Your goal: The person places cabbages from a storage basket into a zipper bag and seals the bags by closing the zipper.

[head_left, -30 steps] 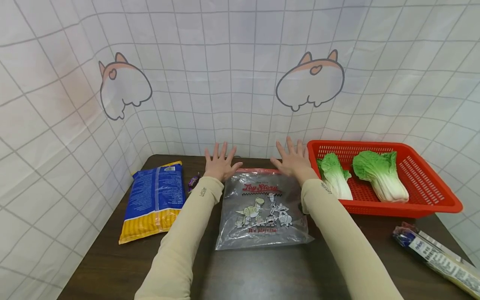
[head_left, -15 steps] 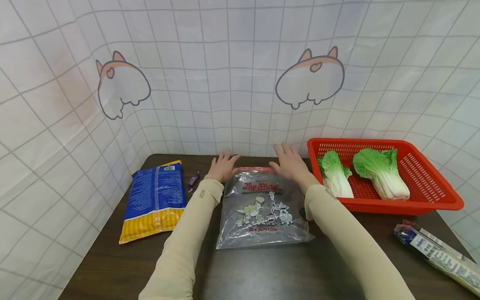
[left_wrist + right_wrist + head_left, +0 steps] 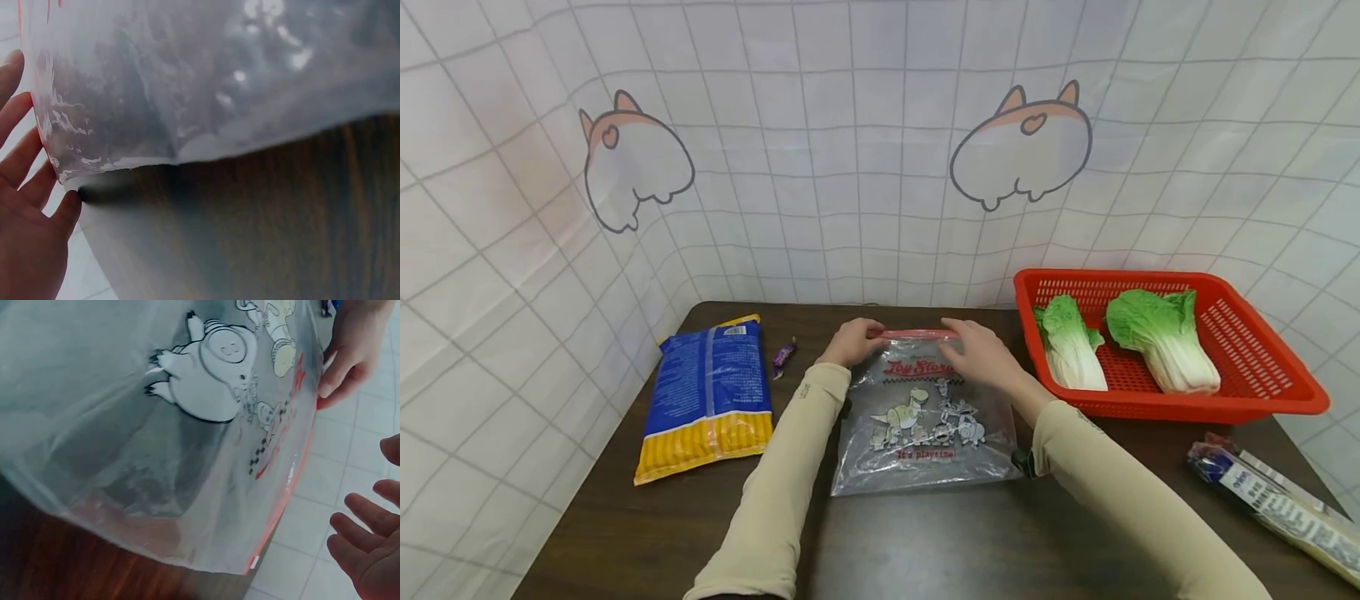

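A clear zip bag (image 3: 917,467) with cartoon figures, red lettering and a red top strip lies flat on the dark table. My left hand (image 3: 850,340) is at its far left corner; in the left wrist view the left hand (image 3: 28,212) has its fingers spread along the bag's (image 3: 187,94) edge, with no plain grip. My right hand (image 3: 981,354) hovers over the far right part of the bag. From the right wrist, the right hand (image 3: 369,544) shows relaxed, parted fingers holding nothing, just off the bag's (image 3: 206,369) red edge.
A blue and yellow packet (image 3: 703,400) lies at left, beside a small purple wrapped candy (image 3: 784,358). At right stands a red basket (image 3: 1150,408) holding two Chinese cabbages (image 3: 1180,358). A long printed packet (image 3: 1270,496) lies near the right edge. A curtain (image 3: 880,167) hangs behind.
Both hands have come down and back from beyond the bag toward its red strip. Their fingers, stretched forward before, are now more bent and turned inward. The bag has stayed in place.
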Demonstrator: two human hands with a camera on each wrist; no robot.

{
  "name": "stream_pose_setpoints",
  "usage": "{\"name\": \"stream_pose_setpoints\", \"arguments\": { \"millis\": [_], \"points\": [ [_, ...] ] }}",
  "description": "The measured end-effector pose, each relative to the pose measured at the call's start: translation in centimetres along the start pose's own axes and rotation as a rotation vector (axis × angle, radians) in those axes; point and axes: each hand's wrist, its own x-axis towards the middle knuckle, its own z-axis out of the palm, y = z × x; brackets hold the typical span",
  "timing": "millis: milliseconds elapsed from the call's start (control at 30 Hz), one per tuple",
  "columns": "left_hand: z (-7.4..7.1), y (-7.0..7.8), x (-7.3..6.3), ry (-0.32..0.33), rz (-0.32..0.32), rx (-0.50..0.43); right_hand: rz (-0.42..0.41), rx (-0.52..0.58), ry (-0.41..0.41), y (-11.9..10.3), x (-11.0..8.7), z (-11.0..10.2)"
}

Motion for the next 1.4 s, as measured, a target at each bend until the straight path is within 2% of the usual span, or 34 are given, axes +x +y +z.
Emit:
{"name": "stream_pose_setpoints", "arguments": {
  "millis": [200,433,600,767,1067,1133,1200,1267,1400],
  "points": [
    [-0.1,-0.5,0.1,0.042,0.038,-0.043,0.001,0.016,-0.002,0.7,-0.3,0.5],
    [-0.2,-0.7,-0.6,0.108,0.111,-0.105,0.004,0.053,-0.025,0.7,-0.3,0.9],
    [0.2,-0.7,-0.9,0.131,0.113,-0.163,0.026,0.083,-0.033,0.6,-0.1,1.4],
    [0.3,-0.1,-1.5,0.169,0.161,-0.205,0.049,0.124,-0.050,1.0,0.0,1.8],
    [-0.3,1.9,-3.3,0.259,0.210,-0.196,0.171,0.229,-0.024,1.6,0.5,2.3],
    [-0.7,2.6,-3.9,0.232,0.211,-0.185,0.201,0.250,-0.019,1.5,0.5,2.3],
    [-1.2,3.2,-4.5,0.175,0.198,-0.176,0.222,0.260,-0.009,1.4,0.5,2.2],
    [-2.0,3.8,-5.4,0.083,0.172,-0.202,0.222,0.241,0.011,1.3,0.4,2.1],
    [-3.6,4.3,-6.6,-0.124,0.101,-0.329,0.202,0.227,0.058,1.0,0.3,2.1]
  ]
}}
